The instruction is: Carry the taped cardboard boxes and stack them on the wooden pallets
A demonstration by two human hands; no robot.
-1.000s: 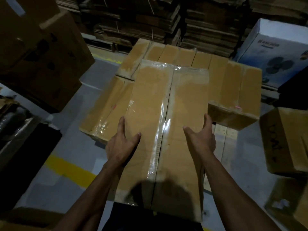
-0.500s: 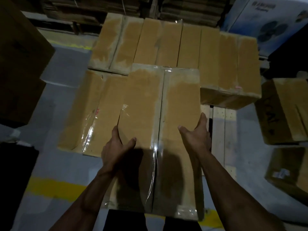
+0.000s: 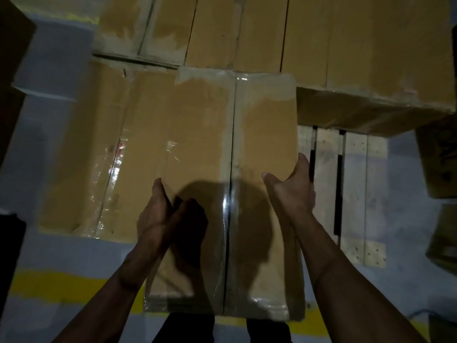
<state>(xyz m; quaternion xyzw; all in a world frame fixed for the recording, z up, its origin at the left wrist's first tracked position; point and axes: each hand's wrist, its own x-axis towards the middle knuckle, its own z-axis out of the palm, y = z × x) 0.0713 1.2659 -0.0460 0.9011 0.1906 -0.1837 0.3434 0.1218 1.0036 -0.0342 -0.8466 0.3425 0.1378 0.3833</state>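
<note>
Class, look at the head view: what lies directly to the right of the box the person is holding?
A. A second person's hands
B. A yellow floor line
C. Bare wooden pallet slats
C: beside the held taped box and the right hand, bare wooden pallet slats show.

The taped box (image 3: pixel 247 149) is tan brown cardboard with paler, whitish patches near its far edge and glossy clear tape down a dark centre seam. The boxes (image 3: pixel 346 45) behind share that tan, split by dark lines. The pallet (image 3: pixel 356 194) slats are pale wood. The floor (image 3: pixel 49 248) is bluish grey, crossed by a yellow stripe (image 3: pixel 61 285).
</note>
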